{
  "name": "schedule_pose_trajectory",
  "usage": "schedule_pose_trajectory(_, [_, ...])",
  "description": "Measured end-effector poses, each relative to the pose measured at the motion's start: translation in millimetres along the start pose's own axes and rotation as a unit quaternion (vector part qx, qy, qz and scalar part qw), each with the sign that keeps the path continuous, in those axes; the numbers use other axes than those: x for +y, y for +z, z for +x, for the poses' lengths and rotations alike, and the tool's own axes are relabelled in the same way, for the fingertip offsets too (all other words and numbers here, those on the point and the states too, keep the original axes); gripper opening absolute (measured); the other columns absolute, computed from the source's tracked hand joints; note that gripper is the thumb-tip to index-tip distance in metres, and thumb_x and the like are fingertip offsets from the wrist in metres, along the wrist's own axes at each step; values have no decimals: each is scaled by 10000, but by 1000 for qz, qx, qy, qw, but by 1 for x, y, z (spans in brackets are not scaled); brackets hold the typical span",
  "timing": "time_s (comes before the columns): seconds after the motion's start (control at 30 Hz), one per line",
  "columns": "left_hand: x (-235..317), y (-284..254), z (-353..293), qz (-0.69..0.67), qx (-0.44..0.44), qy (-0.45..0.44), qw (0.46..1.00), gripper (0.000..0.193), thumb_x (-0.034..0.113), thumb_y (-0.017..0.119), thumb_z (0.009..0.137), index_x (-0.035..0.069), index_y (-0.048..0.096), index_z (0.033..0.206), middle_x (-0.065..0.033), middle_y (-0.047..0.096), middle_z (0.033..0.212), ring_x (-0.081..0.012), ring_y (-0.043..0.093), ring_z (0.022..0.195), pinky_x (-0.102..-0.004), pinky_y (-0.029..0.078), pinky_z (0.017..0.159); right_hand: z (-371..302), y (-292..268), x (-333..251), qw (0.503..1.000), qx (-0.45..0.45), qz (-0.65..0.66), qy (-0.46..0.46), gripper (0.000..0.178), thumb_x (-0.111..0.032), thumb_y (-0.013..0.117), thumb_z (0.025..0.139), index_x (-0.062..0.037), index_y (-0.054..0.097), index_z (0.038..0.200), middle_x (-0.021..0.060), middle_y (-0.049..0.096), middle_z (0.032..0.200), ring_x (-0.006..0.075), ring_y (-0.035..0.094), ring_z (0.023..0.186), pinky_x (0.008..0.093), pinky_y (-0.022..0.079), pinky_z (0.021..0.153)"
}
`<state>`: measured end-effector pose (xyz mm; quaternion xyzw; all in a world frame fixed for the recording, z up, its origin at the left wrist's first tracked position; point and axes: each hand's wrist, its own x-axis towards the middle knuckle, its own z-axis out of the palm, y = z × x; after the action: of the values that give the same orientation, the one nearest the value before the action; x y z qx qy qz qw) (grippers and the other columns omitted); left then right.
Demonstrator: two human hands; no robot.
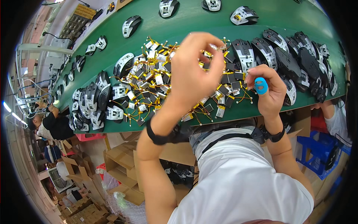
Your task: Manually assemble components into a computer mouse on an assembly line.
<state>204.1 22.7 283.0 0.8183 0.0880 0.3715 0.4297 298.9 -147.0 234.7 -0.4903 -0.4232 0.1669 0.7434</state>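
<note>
My left hand (194, 67) is over a heap of small silver-and-black pouch batteries (159, 79) with thin coloured wires and white plugs. Its thumb and fingers curl together in a pinch, slightly blurred; what they hold, if anything, I cannot make out. To the right, my right hand (270, 91) is raised at the heap's edge with curled fingers. A blue finger cot (261, 86) covers its thumb, and whatever sits between the fingertips is hidden or too small to name. Just beyond this hand lies a black-and-white computer mouse shell (244, 54).
Many mouse shells crowd the green table (164, 31) at right (292, 61) and left (89, 100), with more along the far side (131, 26). Cardboard boxes (121, 158) stand below the near edge. A blue stool (319, 153) and a person's arm (328, 110) are at right; another person (56, 123) is far left.
</note>
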Motion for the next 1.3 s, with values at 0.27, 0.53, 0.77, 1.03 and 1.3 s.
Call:
schedule_pose_trajectory(0.27, [-111, 37, 147, 259, -61, -127, 955, 474, 359, 641, 734, -20, 654, 1019, -181, 670, 1010, -287, 655, 922, -353, 512, 809, -1, -2, -10, 945, 6, 252, 209, 260, -203, 573, 905, 21, 586, 1036, 71, 585, 788, 104, 519, 675, 219, 427, 594])
schedule_pose_trajectory(0.53, [-154, 110, 182, 258, 15, -353, 899, 849, 555, 684, 675, -42, 484, 1245, -219, 446, 1309, -356, 411, 1238, -445, 384, 995, -43, -9, -17, 961, -18, 135, 243, 153, -96, 579, 874, 38, 600, 945, 98, 632, 865, 134, 595, 782, 249, 475, 697])
schedule_pose_trajectory(0.77, [-176, 107, 182, 360, -61, -301, 881, 859, 484, 733, 679, -46, 446, 1291, -217, 435, 1309, -355, 398, 1250, -456, 384, 1003, -35, -8, -22, 973, -50, 78, 211, 85, -40, 567, 861, 36, 597, 886, 83, 618, 833, 128, 591, 761, 253, 474, 711])
schedule_pose_trajectory(1.03, [-137, 14, 168, 191, -110, -162, 962, 611, 413, 720, 731, -62, 579, 1087, -202, 596, 1085, -323, 650, 868, -375, 511, 831, -22, 2, -13, 976, -43, 55, 207, 96, -56, 595, 856, 20, 578, 912, 86, 623, 898, 124, 588, 813, 260, 461, 751])
schedule_pose_trajectory(1.3, [1, -103, 32, -283, 99, -48, 953, 816, 379, 765, 709, -62, 411, 1297, -147, 547, 1129, -280, 595, 817, -343, 488, 656, 6, 5, 2, 972, -37, -157, 170, 174, -28, 602, 815, -1, 631, 985, 52, 656, 893, 107, 591, 776, 237, 466, 721])
